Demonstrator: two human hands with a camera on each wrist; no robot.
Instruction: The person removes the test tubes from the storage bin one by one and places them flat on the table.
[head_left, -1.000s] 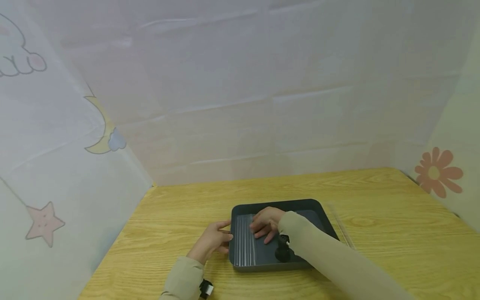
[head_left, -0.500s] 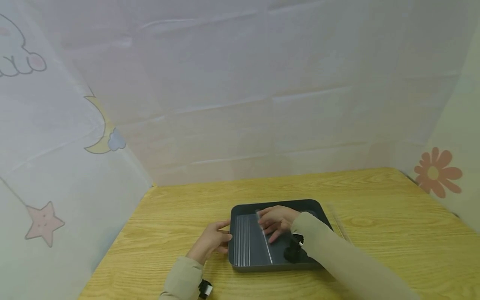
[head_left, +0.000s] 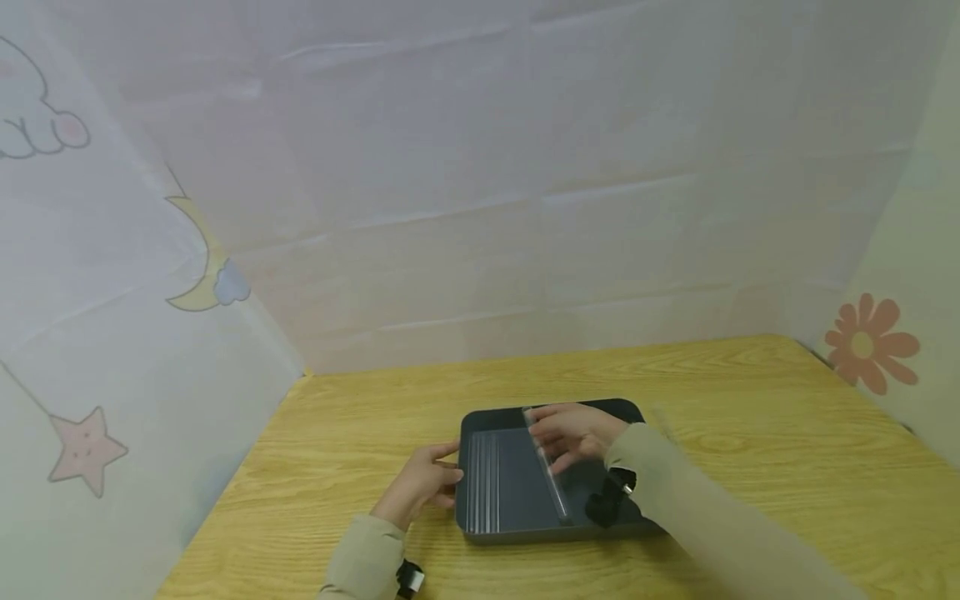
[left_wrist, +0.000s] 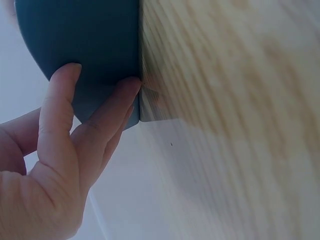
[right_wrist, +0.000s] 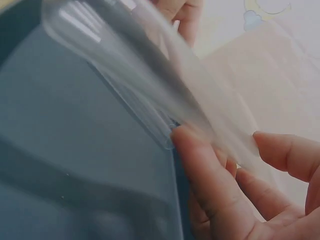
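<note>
My right hand (head_left: 573, 435) pinches a long clear test tube (head_left: 553, 483) between thumb and fingers, holding it slanted over the dark tray (head_left: 517, 537). In the right wrist view the test tube (right_wrist: 135, 55) passes between the fingertips and its rounded end points up and left. Several similar clear tubes (head_left: 483, 483) lie side by side along the tray's left side. My left hand (head_left: 423, 479) touches the tray's left outer wall; in the left wrist view its fingertips rest against the dark tray wall (left_wrist: 95, 40).
The tray stands on a wood-grain table (head_left: 360, 417). A faint clear strip (head_left: 664, 423) lies on the table right of the tray, partly hidden by my right sleeve (head_left: 697, 492). A pale printed sheet (head_left: 480, 208) hangs behind the table.
My right hand has taken hold of a tube from the row, lifting it and moving it to the right, now slanted. The left hand has stayed at the tray's wall.
</note>
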